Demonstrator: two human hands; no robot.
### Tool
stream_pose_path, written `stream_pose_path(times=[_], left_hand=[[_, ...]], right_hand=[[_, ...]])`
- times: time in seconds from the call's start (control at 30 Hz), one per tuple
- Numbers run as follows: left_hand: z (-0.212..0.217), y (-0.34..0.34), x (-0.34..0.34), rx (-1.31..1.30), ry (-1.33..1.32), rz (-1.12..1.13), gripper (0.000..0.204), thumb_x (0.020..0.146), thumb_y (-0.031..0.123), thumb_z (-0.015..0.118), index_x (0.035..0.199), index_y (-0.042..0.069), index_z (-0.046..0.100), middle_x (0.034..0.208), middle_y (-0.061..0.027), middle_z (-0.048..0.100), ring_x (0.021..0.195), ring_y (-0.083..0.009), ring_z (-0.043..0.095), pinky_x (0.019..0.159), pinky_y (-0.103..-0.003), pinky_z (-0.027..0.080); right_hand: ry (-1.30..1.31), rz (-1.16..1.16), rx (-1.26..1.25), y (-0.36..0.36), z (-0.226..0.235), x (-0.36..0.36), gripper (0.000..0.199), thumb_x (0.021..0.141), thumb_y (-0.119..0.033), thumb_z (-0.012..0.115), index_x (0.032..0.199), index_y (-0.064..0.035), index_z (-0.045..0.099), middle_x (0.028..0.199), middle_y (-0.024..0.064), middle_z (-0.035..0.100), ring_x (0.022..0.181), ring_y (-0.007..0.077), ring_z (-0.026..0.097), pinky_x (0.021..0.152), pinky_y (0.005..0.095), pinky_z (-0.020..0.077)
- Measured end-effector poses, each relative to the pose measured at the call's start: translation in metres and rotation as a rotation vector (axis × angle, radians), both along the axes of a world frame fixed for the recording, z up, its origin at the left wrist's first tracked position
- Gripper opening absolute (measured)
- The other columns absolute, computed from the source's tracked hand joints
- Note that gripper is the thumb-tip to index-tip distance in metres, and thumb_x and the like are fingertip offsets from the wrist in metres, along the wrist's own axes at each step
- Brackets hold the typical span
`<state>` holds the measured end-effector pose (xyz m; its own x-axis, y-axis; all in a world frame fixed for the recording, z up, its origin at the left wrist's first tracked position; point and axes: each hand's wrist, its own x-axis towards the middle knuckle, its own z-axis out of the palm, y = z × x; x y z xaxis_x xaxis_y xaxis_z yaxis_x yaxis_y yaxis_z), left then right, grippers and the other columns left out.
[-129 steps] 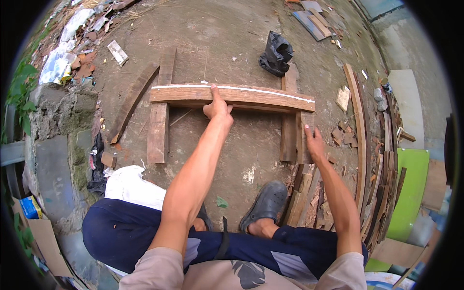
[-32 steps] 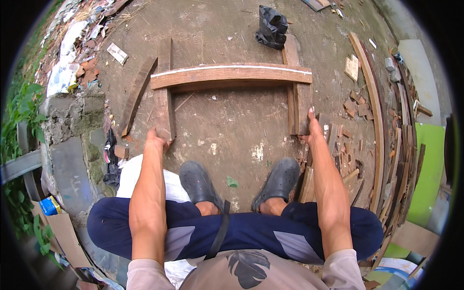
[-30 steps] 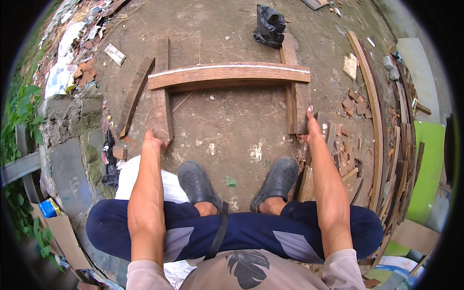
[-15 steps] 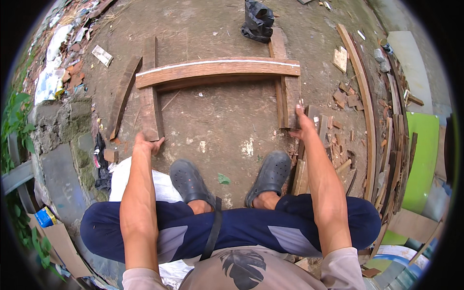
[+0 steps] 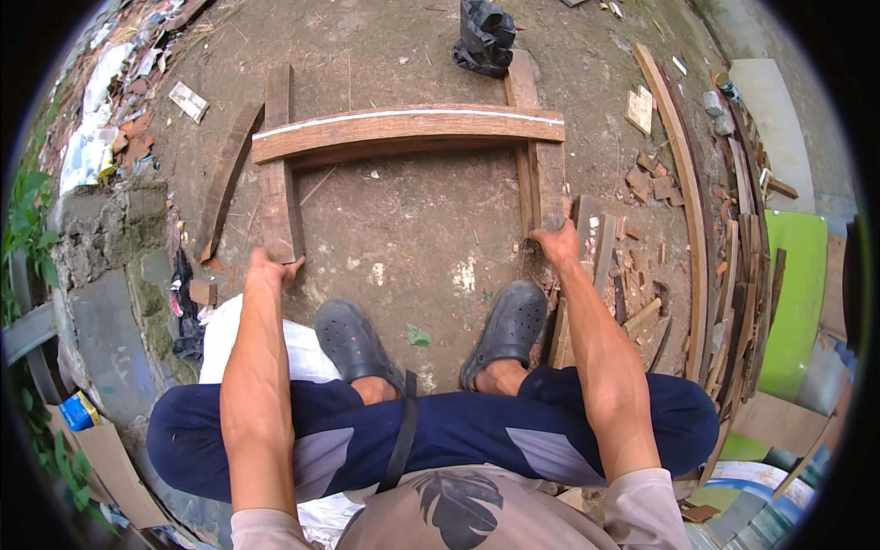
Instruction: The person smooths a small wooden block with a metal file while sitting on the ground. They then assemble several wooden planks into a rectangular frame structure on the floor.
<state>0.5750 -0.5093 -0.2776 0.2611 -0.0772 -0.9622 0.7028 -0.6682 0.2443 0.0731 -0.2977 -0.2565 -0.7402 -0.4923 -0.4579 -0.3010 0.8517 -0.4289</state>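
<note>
Hands [image 5: 270, 270] [image 5: 557, 243] grip both plank [image 5: 275, 174] [image 5: 541, 174] near ends; bare dirt [image 5: 412, 229] between.

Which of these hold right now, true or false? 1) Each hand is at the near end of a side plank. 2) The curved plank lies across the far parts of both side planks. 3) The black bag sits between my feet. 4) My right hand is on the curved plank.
1) True: the left hand is at the near end of the left side plank, the right hand at that of the right side plank.
2) True: the curved plank spans both.
3) False: the black bag lies beyond the frame, far from the shoes.
4) False: it is at the right side plank's near end.
</note>
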Motion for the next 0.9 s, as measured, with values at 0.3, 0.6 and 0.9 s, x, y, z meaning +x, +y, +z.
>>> stream_pose_path(times=[0.3, 0.6, 0.9], left_hand=[[0.007, 0.005, -0.001, -0.041, 0.053, -0.054, 0.048, 0.104, 0.037, 0.040, 0.140, 0.010, 0.053, 0.144, -0.0092, 0.054, 0.133, -0.0332, 0.050, 0.107, -0.059, 0.045], [0.010, 0.002, -0.008, -0.005, 0.000, 0.045, 0.048, 0.104, 0.037, 0.038, 0.142, 0.011, 0.052, 0.148, -0.0081, 0.052, 0.136, -0.0329, 0.048, 0.110, -0.060, 0.041], [0.009, 0.006, -0.001, -0.055, 0.064, 0.011, 0.051, 0.104, 0.035, 0.031, 0.145, 0.009, 0.048, 0.150, -0.0092, 0.049, 0.140, -0.0331, 0.044, 0.113, -0.060, 0.037]], right_hand=[[-0.596, -0.620, -0.450, 0.012, -0.010, 0.000, 0.076, 0.088, -0.046, 0.074, 0.141, -0.0004, 0.045, 0.140, 0.0198, 0.052, 0.126, 0.0382, 0.053, 0.103, 0.0473, 0.0486], [-0.898, -0.880, -0.523, 0.000, -0.010, -0.021, 0.057, 0.100, -0.031, 0.062, 0.146, -0.0041, 0.040, 0.146, 0.0187, 0.046, 0.133, 0.0391, 0.047, 0.112, 0.0568, 0.0413], [-0.935, -0.880, -0.491, 0.007, -0.023, -0.035, 0.060, 0.099, -0.031, 0.063, 0.145, -0.0011, 0.039, 0.148, 0.0229, 0.044, 0.134, 0.0417, 0.046, 0.112, 0.0596, 0.0395]])
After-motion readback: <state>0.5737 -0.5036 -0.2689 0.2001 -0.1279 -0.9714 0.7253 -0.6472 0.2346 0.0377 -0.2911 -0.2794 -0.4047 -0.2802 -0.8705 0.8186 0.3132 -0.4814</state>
